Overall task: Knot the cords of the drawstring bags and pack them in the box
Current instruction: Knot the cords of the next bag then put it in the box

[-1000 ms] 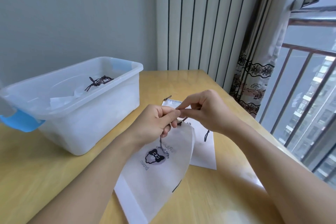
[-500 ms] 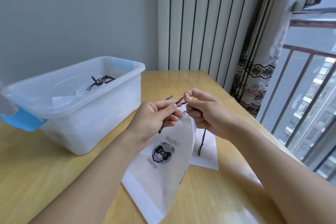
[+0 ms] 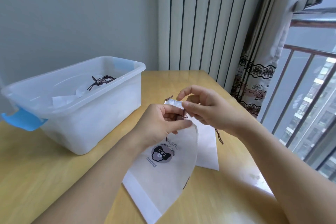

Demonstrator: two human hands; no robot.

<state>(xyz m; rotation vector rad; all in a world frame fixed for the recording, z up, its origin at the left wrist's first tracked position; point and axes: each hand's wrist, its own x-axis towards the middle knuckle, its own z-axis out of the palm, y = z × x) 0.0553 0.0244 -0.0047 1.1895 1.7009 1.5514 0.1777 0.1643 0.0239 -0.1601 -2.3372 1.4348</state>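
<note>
Fingers of left hand (image 3: 160,125) and right hand (image 3: 205,109) both pinch dark cord (image 3: 183,114) of printed bag (image 3: 163,169). Box (image 3: 109,107) holds knotted bags (image 3: 101,82); desk (image 3: 45,178) carries it.

Both bare forearms reach in from the near edge and meet at the middle. The left hand (image 3: 160,125) has its fingers curled, thumb laid across them, pinching a cord (image 3: 183,114). The right hand (image 3: 205,109), just right of it, pinches the same cord, index finger raised and bent.
</note>
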